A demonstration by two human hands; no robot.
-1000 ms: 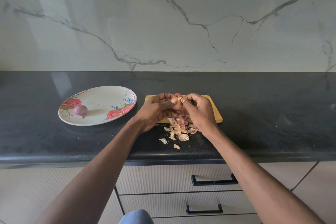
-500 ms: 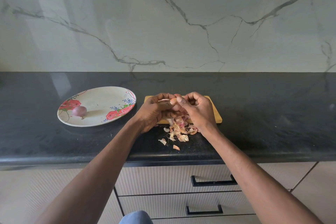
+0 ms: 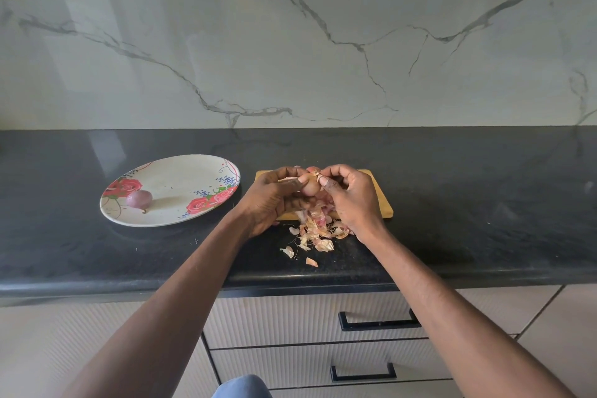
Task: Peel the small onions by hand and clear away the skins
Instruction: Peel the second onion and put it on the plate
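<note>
**Onion Turned in Hand Over Board**

Shifted since 0.5 s ago: onion [image 3: 310, 187] now more exposed between both hands, pale rounded side showing; right thumb moved onto the loose skin at its top. Plate and skin pile unchanged.

Held above the near half of the wooden board [image 3: 381, 200], clear of its surface. Gripped from the left by left hand [image 3: 274, 200], fingers curled round it, thumb pressed on top. Pinched at the top by right hand [image 3: 350, 200], thumb and forefinger closed on a flap of papery skin, remaining fingers curled.

Skins [image 3: 315, 233] heaped directly below the hands, spilling off the board's front edge onto the black countertop [image 3: 468, 236]; 2 stray flakes lying nearer the counter's front lip.

Floral plate [image 3: 181, 178] to the left of the board, apart from it. 1 peeled purple onion [image 3: 139, 198] resting on its left part.

Marble backsplash [image 3: 323, 42] behind. Drawers [image 3: 323, 362] with black handles below.
</note>
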